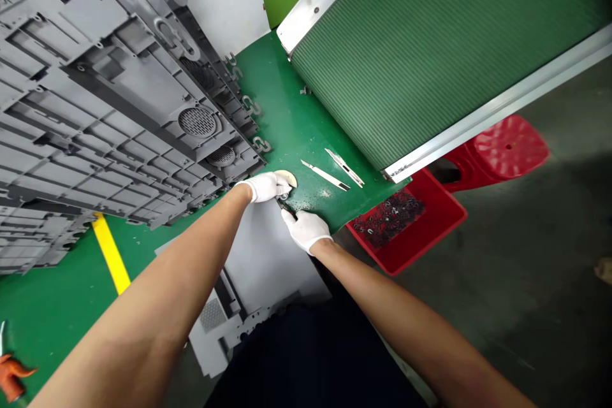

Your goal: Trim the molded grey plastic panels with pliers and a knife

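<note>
Both my hands wear white gloves and meet at the far corner of a flat grey plastic panel (261,261) lying on the green table (287,121). My left hand (265,187) is closed, pressing on the panel's corner beside a pale round disc (288,176). My right hand (306,228) is closed around a small dark tool whose tip touches the panel's edge between the two hands; I cannot make out the tool.
A tall stack of grey moulded panels (105,102) fills the left. Two thin blades (335,172) lie on the table past my hands. A green ribbed conveyor belt (430,44) runs at the right. Below it stand a red bin (411,223) of dark scraps and a red stool (507,150).
</note>
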Motion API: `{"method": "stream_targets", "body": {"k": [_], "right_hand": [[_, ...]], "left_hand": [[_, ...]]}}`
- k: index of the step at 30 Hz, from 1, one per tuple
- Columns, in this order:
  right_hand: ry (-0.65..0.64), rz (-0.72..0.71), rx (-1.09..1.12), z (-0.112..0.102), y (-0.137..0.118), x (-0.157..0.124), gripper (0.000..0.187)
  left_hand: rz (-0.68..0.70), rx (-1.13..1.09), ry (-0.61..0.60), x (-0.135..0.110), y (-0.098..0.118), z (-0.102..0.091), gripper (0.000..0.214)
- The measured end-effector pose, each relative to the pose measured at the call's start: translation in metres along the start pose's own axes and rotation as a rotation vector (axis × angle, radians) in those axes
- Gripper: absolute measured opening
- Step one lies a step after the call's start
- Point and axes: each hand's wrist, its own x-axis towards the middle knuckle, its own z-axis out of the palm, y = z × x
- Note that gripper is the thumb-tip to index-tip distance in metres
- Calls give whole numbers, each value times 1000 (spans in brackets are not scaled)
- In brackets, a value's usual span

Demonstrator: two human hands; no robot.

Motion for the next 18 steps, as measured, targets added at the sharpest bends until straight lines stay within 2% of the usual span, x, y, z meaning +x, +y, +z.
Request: {"method": "stream_targets", "body": {"k": [18], "right_hand": [[49,-8,-54,-3,-10,-3,76]], "left_hand": [[-2,41,11,-4,8,-1,32]]}}
